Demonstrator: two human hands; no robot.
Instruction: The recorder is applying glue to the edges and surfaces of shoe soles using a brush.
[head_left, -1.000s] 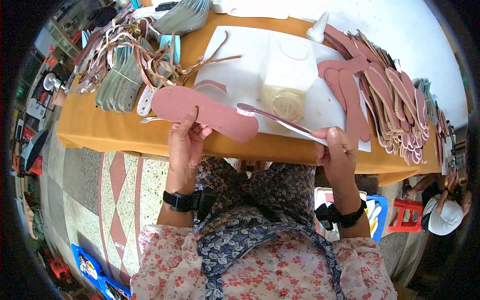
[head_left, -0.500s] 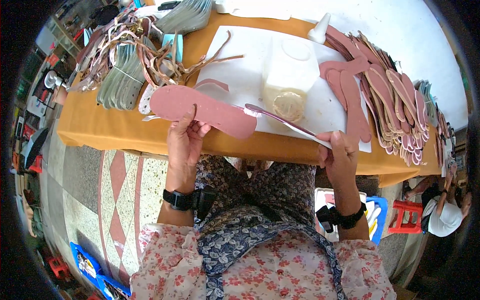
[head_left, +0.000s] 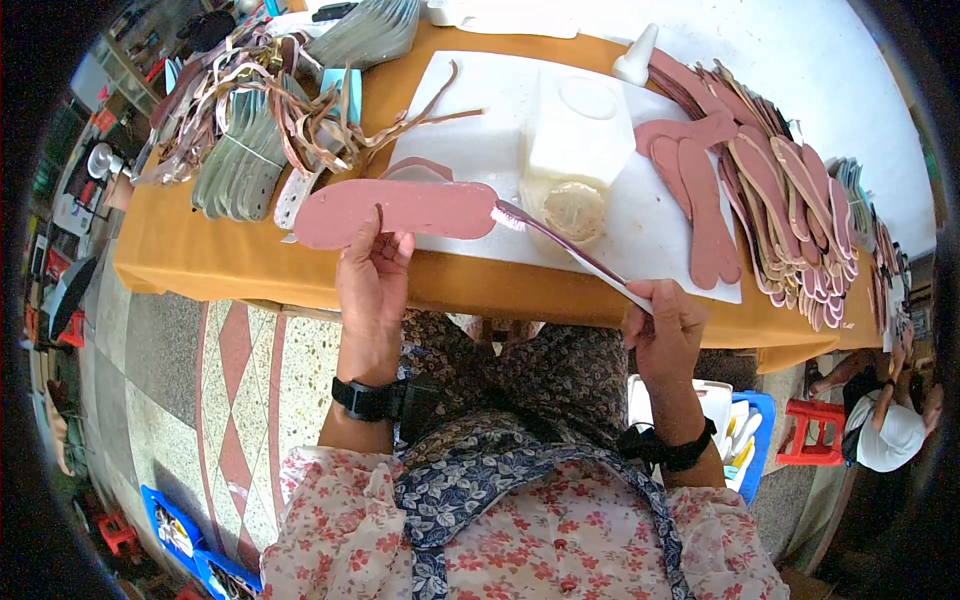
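Dusty-pink sole-shaped piece [head_left: 395, 212], one, flat, long side across; through my distant head camera I log it above the table's near edge, at about 11 o'clock from the centre of my view. Clock directions below are taken from this piece.

Left hand [head_left: 375, 265], at 6 o'clock: grasping the piece, thumb on its upper face, fingers beneath.

Right hand [head_left: 668, 315], at 4 o'clock: gripping the handle of a dark purple-and-white brush [head_left: 570, 245]. Its bristles appear to meet the piece's 3 o'clock end; I cannot tell how firmly.

White plastic container [head_left: 575, 130], at 2 o'clock: on a white board [head_left: 480, 95], yellowish round opening towards me.

Loose pink pieces [head_left: 708, 205], overlapping, at 3 o'clock; beyond them, a fanned stack of similar pieces [head_left: 785, 200].

Clear bundle [head_left: 240, 170], tied, between 9 and 10.

Tangled straps [head_left: 255, 75], between 10 and 11.

Orange cloth [head_left: 200, 255]: covers the table.
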